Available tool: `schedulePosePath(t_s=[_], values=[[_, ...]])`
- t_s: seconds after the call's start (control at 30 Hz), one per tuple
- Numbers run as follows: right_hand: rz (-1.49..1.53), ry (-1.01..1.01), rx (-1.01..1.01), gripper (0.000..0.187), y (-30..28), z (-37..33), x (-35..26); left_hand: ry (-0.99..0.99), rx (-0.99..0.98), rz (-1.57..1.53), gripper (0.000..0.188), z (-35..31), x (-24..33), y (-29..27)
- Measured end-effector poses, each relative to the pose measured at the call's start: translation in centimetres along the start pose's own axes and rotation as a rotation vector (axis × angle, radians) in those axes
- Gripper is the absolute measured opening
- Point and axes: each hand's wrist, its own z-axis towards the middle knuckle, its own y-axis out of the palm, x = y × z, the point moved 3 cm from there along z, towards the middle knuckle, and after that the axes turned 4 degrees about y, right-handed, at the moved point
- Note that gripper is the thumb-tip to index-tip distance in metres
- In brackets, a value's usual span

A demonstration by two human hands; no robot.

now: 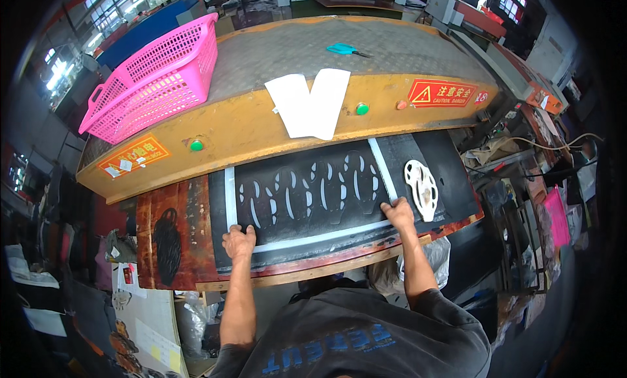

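A black sheet [297,229] with rows of curved cut-outs lies flat in front of me, and pale strips [313,240] run along its left, right and near sides. My left hand [240,242] is closed at its near left corner, fingers bent over the edge. At the right side, my right hand [398,215] grips the edge near the corner, thumb toward the sheet. Parts of both hands' fingers are hidden. Just right of that hand rests a white sole-shaped piece [421,190] with openings in it, apart from the fingers.
A yellow machine beam [261,149] with green buttons [362,108] crosses behind the sheet. White papers [307,107] hang over its front. On top are a pink basket [157,78] and teal-handled snips [343,49]. A dark sole-shaped piece [168,247] lies on the reddish board [196,228] at left.
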Motion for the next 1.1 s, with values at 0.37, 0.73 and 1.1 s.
schedulePosePath(t_s=[0.37,0.73,1.1], values=[[0.569,0.018,-0.373,0.03,-0.6,1.3,4.5,-0.064,-0.333,-0.859,0.054,2.1,-3.9,0.7],[0.13,-0.846,-0.327,0.027,2.2,-15.4,-8.2,-0.283,-0.66,-1.467,0.026,-7.8,-8.7,1.9],[-0.039,-1.344,-0.753,0.072,12.0,-24.1,-18.7,-0.307,-1.076,-1.736,0.044,-6.0,-8.5,2.9]])
